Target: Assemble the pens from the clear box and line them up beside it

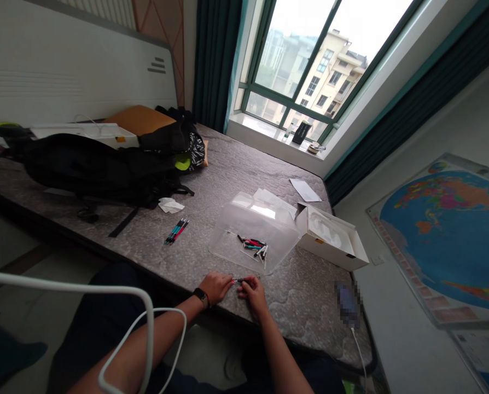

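My left hand [215, 287], with a dark band on the wrist, is closed on one end of a red-and-black pen [237, 280]. The pen's other end is pinched in the fingers of my right hand [252, 291]; whether it is whole or in parts is too small to tell. Just beyond both hands lies a clear plastic bin [223, 241] on its side. In it are loose pen parts [255, 244] in black, red, teal and white. To the left, several pens [176, 231] with teal, red and black barrels lie side by side.
All this lies on a grey patterned mattress [211, 180]. A crumpled tissue [170, 205] and a black backpack [92, 169] are at left. An open white box [335, 238] and a paper sheet [305, 190] are at right. A white cable [105, 289] crosses the near left.
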`<action>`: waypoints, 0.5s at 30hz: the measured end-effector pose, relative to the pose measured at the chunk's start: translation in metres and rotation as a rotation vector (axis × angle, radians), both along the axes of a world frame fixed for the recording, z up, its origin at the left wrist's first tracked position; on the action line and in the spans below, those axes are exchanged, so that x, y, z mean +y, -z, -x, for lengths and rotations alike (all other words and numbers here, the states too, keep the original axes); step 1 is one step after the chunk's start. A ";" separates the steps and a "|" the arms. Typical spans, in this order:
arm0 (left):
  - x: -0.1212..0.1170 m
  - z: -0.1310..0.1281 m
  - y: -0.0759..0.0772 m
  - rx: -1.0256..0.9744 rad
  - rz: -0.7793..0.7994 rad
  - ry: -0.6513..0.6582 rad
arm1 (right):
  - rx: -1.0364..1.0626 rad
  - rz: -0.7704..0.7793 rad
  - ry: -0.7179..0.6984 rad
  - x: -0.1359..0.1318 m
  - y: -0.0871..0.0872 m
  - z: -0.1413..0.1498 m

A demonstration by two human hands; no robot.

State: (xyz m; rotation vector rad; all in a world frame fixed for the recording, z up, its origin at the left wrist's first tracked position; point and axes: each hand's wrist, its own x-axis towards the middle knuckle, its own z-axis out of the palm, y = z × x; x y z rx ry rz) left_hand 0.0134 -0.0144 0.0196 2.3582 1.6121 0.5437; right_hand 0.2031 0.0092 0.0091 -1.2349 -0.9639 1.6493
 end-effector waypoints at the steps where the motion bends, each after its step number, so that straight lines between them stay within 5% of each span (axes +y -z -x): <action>1: 0.000 0.000 0.000 0.000 0.005 -0.006 | 0.013 0.012 0.017 0.000 0.000 -0.001; 9: 0.001 -0.002 0.002 -0.002 0.054 -0.096 | 0.262 0.085 0.314 0.001 -0.002 -0.014; 15: 0.000 -0.002 0.000 0.008 0.044 -0.106 | 0.306 0.122 0.259 -0.007 -0.004 -0.020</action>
